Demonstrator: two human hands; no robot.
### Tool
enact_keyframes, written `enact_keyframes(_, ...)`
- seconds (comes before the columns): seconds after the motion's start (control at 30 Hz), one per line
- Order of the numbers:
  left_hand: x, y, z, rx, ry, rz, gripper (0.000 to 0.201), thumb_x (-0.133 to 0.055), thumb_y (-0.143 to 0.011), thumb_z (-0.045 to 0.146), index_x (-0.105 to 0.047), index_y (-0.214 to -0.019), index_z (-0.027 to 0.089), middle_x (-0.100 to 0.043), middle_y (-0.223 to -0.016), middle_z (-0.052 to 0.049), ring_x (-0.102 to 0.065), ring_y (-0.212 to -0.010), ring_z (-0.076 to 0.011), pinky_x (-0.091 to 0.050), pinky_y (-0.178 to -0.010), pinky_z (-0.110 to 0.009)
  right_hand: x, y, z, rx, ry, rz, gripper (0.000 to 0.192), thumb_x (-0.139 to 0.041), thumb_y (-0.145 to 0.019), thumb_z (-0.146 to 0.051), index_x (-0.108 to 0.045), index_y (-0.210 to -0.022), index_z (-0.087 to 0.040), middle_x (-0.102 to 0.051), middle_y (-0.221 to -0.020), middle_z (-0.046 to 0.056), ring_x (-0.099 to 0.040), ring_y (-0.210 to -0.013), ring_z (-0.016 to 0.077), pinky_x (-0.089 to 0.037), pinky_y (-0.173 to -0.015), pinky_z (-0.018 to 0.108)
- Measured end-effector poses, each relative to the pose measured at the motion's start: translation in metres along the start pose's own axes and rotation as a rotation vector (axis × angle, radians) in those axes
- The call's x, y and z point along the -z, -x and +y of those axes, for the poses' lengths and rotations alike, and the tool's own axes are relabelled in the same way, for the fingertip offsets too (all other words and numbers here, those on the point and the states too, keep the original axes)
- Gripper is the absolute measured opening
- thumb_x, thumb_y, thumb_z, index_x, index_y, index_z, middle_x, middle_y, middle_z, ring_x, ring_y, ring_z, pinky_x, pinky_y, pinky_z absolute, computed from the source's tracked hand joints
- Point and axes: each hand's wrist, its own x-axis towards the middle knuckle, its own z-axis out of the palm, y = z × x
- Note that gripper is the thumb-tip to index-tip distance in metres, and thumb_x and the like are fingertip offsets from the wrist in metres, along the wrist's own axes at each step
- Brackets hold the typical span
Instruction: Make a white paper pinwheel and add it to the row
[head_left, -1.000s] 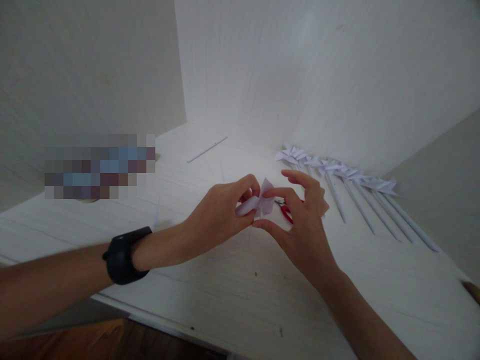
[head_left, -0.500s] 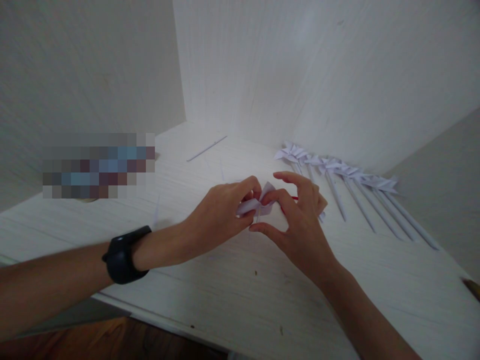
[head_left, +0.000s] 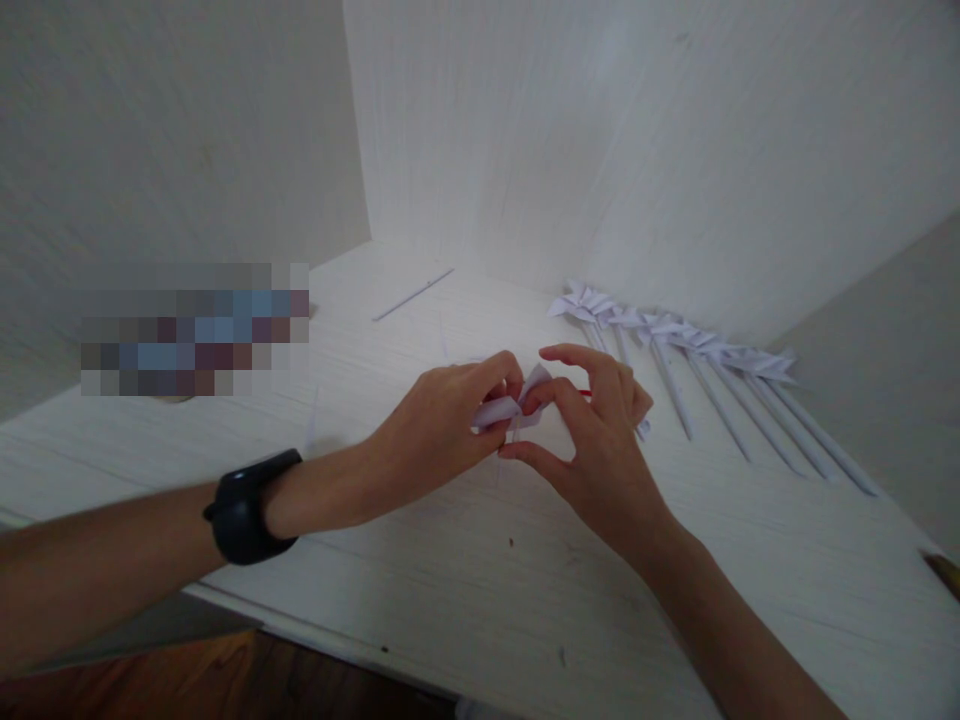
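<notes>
- Folded paper: between the left hand and the right hand, above the tabletop.
- Pinwheels: in a row on the tabletop, beyond and to the right of the right hand; heads alongside the rear wall, sticks extending toward the front right.
- Loose rod: on the tabletop, beyond the left hand, left of the pinwheels.

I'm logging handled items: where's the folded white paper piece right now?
In the head view, the folded white paper piece is near the centre, held in the bare left hand beside the right hand.
</notes>
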Motion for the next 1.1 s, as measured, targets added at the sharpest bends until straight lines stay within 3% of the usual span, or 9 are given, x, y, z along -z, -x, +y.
enact_keyframes(0.27,0.001,-0.001,0.002,0.051,0.058,-0.014,0.015,-0.059,-0.07,0.015,-0.049,-0.081,0.02,-0.06,-0.072,0.003,-0.054,-0.063,-0.0107,-0.037,-0.058,-0.022,0.0,-0.001,-0.001,0.01,0.013,0.014,0.029,-0.064,-0.076,-0.048,-0.056,-0.087,-0.023,-0.053,-0.123,0.009,-0.045,-0.112,0.0283,-0.03,-0.087,0.044)
enact_keyframes(0.43,0.001,-0.002,-0.002,0.131,0.294,-0.057,0.02,-0.062,-0.07,0.019,-0.051,-0.087,0.02,-0.064,-0.079,0.002,-0.059,-0.071,-0.0133,-0.042,-0.063,-0.024,0.002,-0.002,-0.002,-0.025,-0.02,0.038,0.027,-0.064,-0.077,-0.044,-0.055,-0.093,-0.025,-0.054,-0.121,0.008,-0.046,-0.111,0.0276,-0.03,-0.087,0.043)
enact_keyframes(0.73,-0.005,-0.007,-0.01,0.466,0.788,-0.391,0.03,-0.063,-0.065,0.015,-0.051,-0.092,0.018,-0.069,-0.081,-0.003,-0.064,-0.069,-0.0161,-0.046,-0.059,-0.025,0.008,-0.005,-0.002,-0.088,-0.101,0.109,0.007,-0.065,-0.079,-0.029,-0.062,-0.075,-0.025,-0.057,-0.111,0.003,-0.05,-0.105,0.0241,-0.033,-0.088,0.043)
enact_keyframes(1.1,-0.003,-0.009,-0.008,0.566,0.807,-0.43,0.029,-0.063,-0.061,0.013,-0.052,-0.087,0.019,-0.071,-0.079,-0.002,-0.065,-0.067,-0.0156,-0.044,-0.055,-0.023,0.005,-0.006,0.004,-0.211,-0.362,0.045,0.007,-0.064,-0.078,-0.027,-0.062,-0.072,-0.023,-0.056,-0.108,0.004,-0.053,-0.104,0.0226,-0.042,-0.086,0.043)
